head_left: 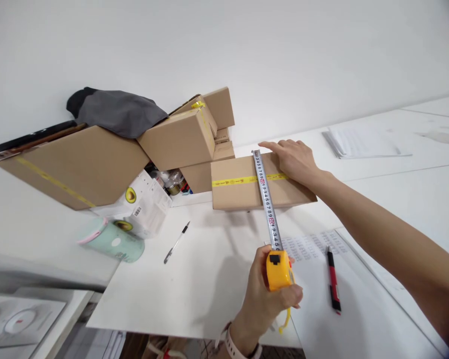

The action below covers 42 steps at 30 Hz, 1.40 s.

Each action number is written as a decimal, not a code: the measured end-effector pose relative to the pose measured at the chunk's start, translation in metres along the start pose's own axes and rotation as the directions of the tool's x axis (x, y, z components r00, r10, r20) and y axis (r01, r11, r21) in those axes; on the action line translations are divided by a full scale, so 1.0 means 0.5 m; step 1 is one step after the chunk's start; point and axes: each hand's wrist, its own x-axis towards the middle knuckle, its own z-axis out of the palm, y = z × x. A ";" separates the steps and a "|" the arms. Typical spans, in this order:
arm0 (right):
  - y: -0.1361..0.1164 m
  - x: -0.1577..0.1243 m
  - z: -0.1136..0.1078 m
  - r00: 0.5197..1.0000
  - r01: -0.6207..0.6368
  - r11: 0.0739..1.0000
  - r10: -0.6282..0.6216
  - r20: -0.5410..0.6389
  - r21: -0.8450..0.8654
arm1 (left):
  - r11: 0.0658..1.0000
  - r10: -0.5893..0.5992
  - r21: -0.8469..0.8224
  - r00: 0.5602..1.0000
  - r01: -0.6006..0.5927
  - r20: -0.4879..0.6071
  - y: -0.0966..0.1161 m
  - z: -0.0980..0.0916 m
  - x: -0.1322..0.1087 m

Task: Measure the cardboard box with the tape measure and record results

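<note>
Above the white table, the left hand is closed around the yellow tape measure; the right hand, loosely spread, rests on the cardboard box. The silver blade extends across the box's yellow-taped top.

Just a plain white wall up past the fingers, white table under them with pretty soft shadows, plus some white furniture way off to their left.
</note>
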 end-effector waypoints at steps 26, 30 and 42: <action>0.007 0.001 0.011 0.989 0.138 0.990 -0.137 0.045 -0.011 | 0.994 0.032 0.106 0.998 -0.027 -0.047 -0.074 -0.024 0.001; -0.018 -0.016 -0.004 1.000 0.016 1.000 -0.016 0.007 -0.010 | 0.999 0.043 0.006 0.998 -0.043 -0.043 -0.094 -0.028 -0.022; -0.106 -0.261 -0.071 0.994 0.010 0.999 -0.014 0.105 0.039 | 0.999 -0.040 0.024 0.997 0.042 -0.059 -0.151 -0.063 -0.161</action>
